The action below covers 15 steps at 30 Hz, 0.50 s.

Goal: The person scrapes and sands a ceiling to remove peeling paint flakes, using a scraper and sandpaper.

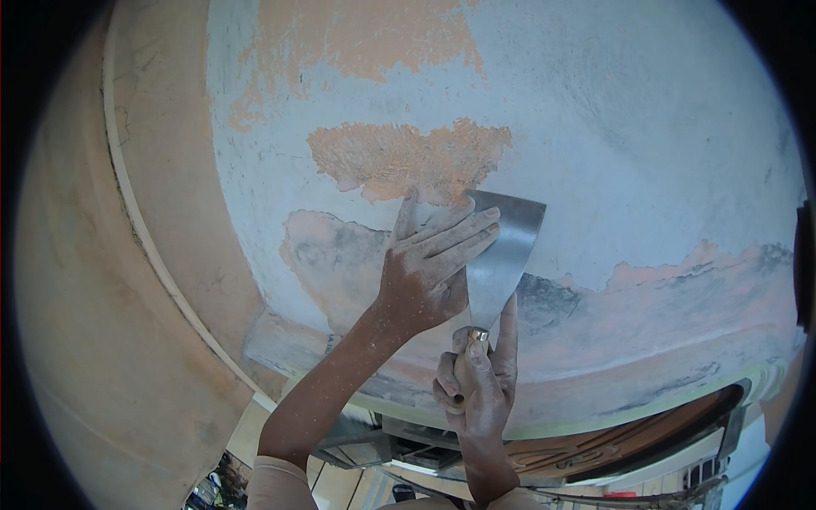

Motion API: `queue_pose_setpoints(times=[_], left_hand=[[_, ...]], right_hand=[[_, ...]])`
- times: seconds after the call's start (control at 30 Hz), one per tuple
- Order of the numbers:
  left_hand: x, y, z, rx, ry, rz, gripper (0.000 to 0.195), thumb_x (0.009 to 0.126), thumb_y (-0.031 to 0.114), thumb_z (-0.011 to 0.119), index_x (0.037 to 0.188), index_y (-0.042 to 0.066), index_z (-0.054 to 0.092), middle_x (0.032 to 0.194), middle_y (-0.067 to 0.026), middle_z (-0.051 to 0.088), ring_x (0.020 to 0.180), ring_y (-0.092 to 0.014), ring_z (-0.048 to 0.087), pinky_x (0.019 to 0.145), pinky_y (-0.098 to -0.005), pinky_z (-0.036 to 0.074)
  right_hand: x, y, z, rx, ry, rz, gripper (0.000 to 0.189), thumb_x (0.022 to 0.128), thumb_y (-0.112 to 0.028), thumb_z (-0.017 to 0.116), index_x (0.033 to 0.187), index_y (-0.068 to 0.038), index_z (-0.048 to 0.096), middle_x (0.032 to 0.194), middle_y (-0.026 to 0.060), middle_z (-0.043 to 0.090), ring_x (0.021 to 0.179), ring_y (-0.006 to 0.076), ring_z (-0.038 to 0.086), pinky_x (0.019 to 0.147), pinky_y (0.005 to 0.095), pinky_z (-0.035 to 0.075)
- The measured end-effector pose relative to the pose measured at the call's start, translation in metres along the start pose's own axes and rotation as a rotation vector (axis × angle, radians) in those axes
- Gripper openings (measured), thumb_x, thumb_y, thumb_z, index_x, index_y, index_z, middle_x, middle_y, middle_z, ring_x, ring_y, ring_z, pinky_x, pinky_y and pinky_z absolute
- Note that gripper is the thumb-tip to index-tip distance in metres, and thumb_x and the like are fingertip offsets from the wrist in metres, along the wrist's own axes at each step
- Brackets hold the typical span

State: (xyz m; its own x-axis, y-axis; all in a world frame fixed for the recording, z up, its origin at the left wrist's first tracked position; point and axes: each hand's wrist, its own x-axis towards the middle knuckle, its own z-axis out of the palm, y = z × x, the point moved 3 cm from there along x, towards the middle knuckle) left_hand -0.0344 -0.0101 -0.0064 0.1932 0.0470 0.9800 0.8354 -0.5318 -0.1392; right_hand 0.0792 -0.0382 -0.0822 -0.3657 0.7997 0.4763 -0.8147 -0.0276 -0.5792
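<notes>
My right hand [484, 382] grips the handle [467, 376] of a wide scraper, with one finger stretched up along the neck. The scraper's flat metal blade [507, 236] points upward against a painted surface. My left hand [433, 255], dusted with white powder, lies with its fingers spread. Its fingertips overlap the left part of the blade, hiding it, and one finger points at the lower edge of a peeled patch [408, 156]. That patch is rough and orange-pink, ringed by pale blue-white paint [605, 178].
A larger orange patch [370, 32] lies higher up. Grey, stained bare areas [344, 255] run below the paint. A beige wall [83, 255] with a pale trim strip [150, 239] curves along the left. Below, a carved wooden door [593, 440] shows under the greenish edge.
</notes>
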Motion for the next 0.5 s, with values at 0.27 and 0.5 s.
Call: queue_pose_setpoints(times=[0.27, 0.5], left_hand=[[-0.005, -0.003, -0.002, 0.008, -0.081, -0.019, 0.038, 0.069, 0.000, 0.056, 0.103, 0.012, 0.066, 0.111, -0.0041, 0.064, 0.111, -0.025, 0.056, 0.104, -0.0607, 0.017], [0.003, -0.001, -0.002, 0.051, -0.071, -0.014, 0.028, 0.074, 0.005, 0.057, 0.099, 0.012, 0.068, 0.108, -0.0060, 0.065, 0.108, -0.026, 0.058, 0.106, -0.0579, 0.018]], right_hand=[[-0.001, 0.001, 0.002, 0.024, 0.027, 0.031, 0.068, 0.094, -0.009, 0.043, 0.145, -0.011, -0.002, 0.090, 0.0045, 0.050, 0.047, 0.0042, 0.042, 0.034, 0.0171, 0.032], [-0.001, -0.003, 0.005, -0.012, 0.012, 0.025, 0.068, 0.094, -0.010, 0.044, 0.145, -0.011, -0.001, 0.089, 0.0046, 0.050, 0.046, 0.0035, 0.041, 0.034, 0.0173, 0.032]])
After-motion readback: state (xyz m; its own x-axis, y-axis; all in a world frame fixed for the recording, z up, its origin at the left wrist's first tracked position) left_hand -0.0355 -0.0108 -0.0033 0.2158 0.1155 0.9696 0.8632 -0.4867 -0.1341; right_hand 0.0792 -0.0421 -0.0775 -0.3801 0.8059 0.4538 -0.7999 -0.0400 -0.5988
